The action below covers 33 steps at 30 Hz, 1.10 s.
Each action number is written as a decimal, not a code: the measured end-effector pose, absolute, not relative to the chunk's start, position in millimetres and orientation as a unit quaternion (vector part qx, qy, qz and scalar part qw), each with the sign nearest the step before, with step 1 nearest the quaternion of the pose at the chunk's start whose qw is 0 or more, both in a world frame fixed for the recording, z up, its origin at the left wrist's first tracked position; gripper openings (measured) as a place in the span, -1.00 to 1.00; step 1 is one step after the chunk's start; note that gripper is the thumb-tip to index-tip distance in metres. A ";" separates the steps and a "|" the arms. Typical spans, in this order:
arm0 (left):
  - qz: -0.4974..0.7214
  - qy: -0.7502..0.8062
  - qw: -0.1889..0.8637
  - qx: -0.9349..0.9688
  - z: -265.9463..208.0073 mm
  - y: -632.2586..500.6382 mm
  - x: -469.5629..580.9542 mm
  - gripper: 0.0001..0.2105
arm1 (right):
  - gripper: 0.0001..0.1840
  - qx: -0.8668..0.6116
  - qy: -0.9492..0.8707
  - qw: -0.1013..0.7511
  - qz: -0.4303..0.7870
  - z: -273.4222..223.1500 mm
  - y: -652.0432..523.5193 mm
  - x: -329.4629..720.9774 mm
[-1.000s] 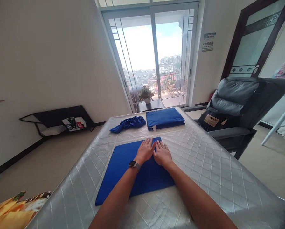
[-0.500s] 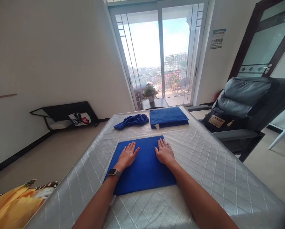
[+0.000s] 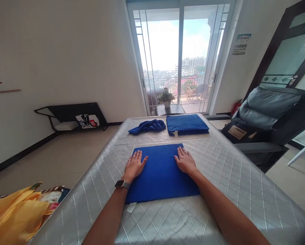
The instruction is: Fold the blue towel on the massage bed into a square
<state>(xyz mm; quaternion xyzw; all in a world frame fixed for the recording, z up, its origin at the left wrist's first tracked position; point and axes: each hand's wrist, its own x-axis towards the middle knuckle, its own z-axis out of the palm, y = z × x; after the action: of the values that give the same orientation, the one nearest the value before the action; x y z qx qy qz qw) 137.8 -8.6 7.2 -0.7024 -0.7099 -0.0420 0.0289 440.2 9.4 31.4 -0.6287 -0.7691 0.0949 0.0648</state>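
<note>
A blue folded cloth (image 3: 160, 177) lies flat on a silver quilted surface (image 3: 157, 221), with a small white label (image 3: 131, 207) sticking out at its near left edge. On the cloth's left edge rests my left hand (image 3: 135, 166), flat, fingers stretched out, a watch (image 3: 122, 184) on the wrist. My right hand (image 3: 185, 160) lies flat on the far right part of the same cloth, fingers extended. Neither hand grips anything. Beyond them sit a neat stack of folded blue cloth (image 3: 187, 124) and a crumpled blue cloth (image 3: 148, 126).
To the right stands a dark recliner (image 3: 267, 115) with a black bag (image 3: 238, 132) on it. Yellow patterned fabric (image 3: 17, 211) is at lower left. A potted plant (image 3: 166, 97) stands on a small table before the glass sliding door (image 3: 180, 61).
My left hand has shifted outward to the cloth's left edge, and the label at the near corner now shows. My right hand stays on the far right part. The view has turned slightly left.
</note>
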 end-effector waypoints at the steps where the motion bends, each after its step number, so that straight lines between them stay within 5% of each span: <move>1: -0.044 -0.710 0.030 -0.702 7.9 -9.1 138.2 -0.22 | -0.25 -0.628 -0.770 0.063 0.091 30.5 9.9 440.6; 28: -0.051 -0.723 0.008 -0.689 17.8 -13.0 144.1 -0.30 | -0.26 -0.640 -0.759 0.054 0.105 32.8 -19.1 443.9; 33: -0.065 -0.719 0.074 -0.688 26.9 -19.6 150.1 -0.32 | -0.26 -0.639 -0.757 0.069 0.115 33.0 -20.4 444.1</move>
<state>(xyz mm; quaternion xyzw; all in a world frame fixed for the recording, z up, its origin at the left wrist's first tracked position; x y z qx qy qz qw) 150.1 -19.6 26.9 -0.6878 -0.7191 -0.0652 0.0744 444.1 -20.4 33.0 -0.6391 -0.7574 0.1146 0.0686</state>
